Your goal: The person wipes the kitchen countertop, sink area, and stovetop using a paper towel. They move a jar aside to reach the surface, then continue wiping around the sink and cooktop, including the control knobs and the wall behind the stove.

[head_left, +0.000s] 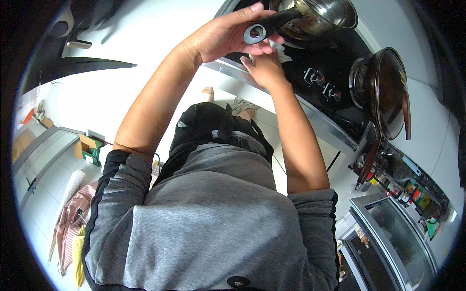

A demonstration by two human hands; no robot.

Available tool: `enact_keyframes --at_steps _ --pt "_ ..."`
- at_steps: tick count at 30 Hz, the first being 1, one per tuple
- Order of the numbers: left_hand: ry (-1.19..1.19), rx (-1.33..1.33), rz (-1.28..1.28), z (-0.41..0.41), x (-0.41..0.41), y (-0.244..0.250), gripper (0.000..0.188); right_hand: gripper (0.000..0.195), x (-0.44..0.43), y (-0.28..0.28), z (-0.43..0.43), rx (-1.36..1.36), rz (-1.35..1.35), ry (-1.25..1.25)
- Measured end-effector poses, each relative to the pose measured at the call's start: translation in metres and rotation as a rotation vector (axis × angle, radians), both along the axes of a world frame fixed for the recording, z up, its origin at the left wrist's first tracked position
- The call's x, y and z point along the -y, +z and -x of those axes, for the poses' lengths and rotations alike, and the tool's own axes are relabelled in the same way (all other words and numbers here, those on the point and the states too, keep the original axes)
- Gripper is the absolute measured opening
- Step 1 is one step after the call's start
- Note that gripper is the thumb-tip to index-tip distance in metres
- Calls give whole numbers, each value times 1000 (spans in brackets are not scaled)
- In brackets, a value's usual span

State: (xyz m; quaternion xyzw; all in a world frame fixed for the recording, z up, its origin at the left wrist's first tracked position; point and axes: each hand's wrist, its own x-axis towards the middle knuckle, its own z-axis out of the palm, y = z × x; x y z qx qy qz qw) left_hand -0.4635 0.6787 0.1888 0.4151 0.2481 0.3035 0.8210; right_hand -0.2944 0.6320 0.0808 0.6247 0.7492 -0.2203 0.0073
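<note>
My left hand supports a metal pot by its black handle, with the thumb apart and the fingertips beneath. A pale ring with a hole ends the handle. The pot is tilted above the black gas stove, and its far part runs out of view at the top. Below the handle, my right hand holds a crumpled white cloth or tissue at the stove surface. My left hand partly hides the right fingers.
A lidded wok with brown handles sits at the stove's right end. Two control knobs lie between it and my right hand. The metal front edge of the counter runs diagonally. A utensil rack stands beyond the wok.
</note>
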Motion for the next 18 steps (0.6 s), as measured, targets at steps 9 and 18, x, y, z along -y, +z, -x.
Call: enact_keyframes --at_steps 9,18 --pt "-16 29 -50 -9 -4 11 53 54 2 -14 -12 96 -48 95" --pt "42 -126 -229 -10 6 -4 58 53 4 -16 -11 28 -96 72"
